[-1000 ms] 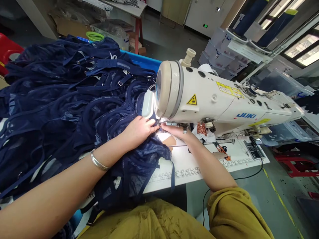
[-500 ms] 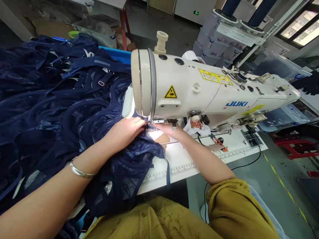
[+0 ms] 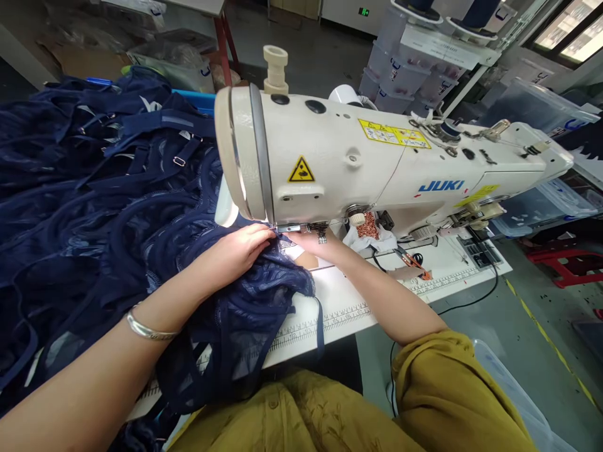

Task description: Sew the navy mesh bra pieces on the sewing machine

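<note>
A white JUKI sewing machine (image 3: 330, 150) stands over the work, its needle area low at the left end. Bunched beneath that end lies a navy mesh garment (image 3: 257, 282), with a thin strap dangling over the table's front edge. My left hand (image 3: 245, 248) is closed, fingers pressed together on the fabric just left of the needle. From the other side, my right hand (image 3: 316, 243) reaches under the machine head, close to the needle. Its fingertips are hidden behind the presser parts, so their grip does not show.
A large heap of navy strapped garments (image 3: 94, 207) covers the left side. Orange-handled snips (image 3: 414, 260) lie on the white table (image 3: 339, 314), which has a printed ruler. Copper-coloured material (image 3: 370, 226) sits on white cloth behind my right wrist. Clear plastic bins (image 3: 400, 75) are stacked beyond.
The view has shifted, so the machine head looks larger and further left. Both hands stay by the needle, and the garment's front folds have moved slightly.
</note>
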`<state>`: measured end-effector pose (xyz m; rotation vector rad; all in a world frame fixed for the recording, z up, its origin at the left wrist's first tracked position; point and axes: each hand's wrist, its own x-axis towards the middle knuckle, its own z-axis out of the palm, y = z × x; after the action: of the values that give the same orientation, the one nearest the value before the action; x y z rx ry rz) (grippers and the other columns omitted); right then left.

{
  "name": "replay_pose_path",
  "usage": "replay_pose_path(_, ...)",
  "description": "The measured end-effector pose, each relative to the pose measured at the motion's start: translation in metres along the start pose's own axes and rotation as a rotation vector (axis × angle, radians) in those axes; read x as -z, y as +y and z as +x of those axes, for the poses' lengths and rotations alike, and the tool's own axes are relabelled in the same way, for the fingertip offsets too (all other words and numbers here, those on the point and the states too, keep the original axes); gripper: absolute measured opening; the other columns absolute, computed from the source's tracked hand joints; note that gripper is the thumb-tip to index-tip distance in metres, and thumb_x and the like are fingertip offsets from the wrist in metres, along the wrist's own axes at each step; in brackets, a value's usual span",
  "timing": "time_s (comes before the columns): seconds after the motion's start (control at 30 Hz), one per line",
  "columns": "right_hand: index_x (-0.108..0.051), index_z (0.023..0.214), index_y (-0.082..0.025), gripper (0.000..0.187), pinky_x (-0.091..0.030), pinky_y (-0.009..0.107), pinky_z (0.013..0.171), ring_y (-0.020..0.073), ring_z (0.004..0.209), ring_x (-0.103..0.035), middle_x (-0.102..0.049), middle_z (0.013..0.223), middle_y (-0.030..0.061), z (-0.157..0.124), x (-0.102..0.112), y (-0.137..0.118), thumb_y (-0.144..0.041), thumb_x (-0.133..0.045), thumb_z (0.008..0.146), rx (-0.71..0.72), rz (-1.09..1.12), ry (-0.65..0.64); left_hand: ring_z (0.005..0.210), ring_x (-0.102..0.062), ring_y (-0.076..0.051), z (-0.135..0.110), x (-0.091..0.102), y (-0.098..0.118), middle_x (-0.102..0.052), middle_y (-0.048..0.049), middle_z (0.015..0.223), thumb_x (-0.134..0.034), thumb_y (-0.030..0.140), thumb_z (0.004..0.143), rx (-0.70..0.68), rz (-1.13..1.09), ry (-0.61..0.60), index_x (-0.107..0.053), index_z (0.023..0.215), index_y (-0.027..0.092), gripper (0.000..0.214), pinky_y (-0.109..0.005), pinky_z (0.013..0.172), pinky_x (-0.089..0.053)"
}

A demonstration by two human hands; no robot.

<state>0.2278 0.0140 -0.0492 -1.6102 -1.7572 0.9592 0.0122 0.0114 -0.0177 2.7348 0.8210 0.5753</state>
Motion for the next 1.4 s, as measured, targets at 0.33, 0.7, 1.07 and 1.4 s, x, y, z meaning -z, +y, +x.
replay_pose_path(0.33, -0.070, 0.100, -0.022, 0.019, -0.041, 0.043, 0.103, 0.0306, 0.114, -0.059, -0.070, 0.114, 0.0077, -0.028, 0.009, -0.024, -0.035, -0.060, 0.091, 0.119, -0.463, -0.027, 0.099, -0.060, -0.024, -0.006, -0.012, 0.001, -0.067, -0.0147, 0.102, -0.034, 0.029, 0.099, 0.032, 0.088, 0.065, -0.069, 0.111, 0.014, 0.040, -0.038, 0.088, -0.051)
replay_pose_path(0.7, -0.066, 0.117, -0.022, 0.031, -0.049, 0.033, 0.085, 0.0241, 0.100, -0.065, -0.072, 0.110, 0.0057, -0.029, 0.014, -0.038, -0.035, -0.045, 0.098, 0.058, -0.665, -0.089, 0.103, -0.058, -0.025, -0.004, -0.007, -0.001, -0.066, -0.0156, 0.111, -0.030, 0.033, 0.099, 0.082, -0.022, -0.032, -0.067, 0.114, 0.012, 0.044, -0.041, 0.093, -0.049)
replay_pose_path(1.07, -0.067, 0.117, -0.024, 0.036, -0.050, 0.033, 0.084, 0.0246, 0.102, -0.066, -0.072, 0.112, 0.0050, -0.027, 0.008, -0.020, -0.043, -0.042, 0.098, 0.048, -0.580, -0.044, 0.095, -0.056, -0.025, -0.003, -0.013, 0.004, -0.063, -0.0163, 0.101, -0.028, 0.031, 0.100, 0.047, 0.084, -0.021, -0.068, 0.106, 0.009, 0.046, -0.041, 0.089, -0.051)
replay_pose_path(1.4, -0.066, 0.119, -0.022, 0.036, -0.051, 0.033, 0.087, 0.0241, 0.103, -0.066, -0.071, 0.116, 0.0077, -0.027, 0.011, -0.021, -0.041, -0.042, 0.099, 0.038, -0.536, -0.077, 0.112, -0.053, -0.028, -0.004, -0.020, 0.006, -0.060, -0.0183, 0.114, -0.028, 0.027, 0.100, 0.075, 0.104, -0.033, -0.064, 0.112, 0.009, 0.043, -0.048, 0.100, -0.047)
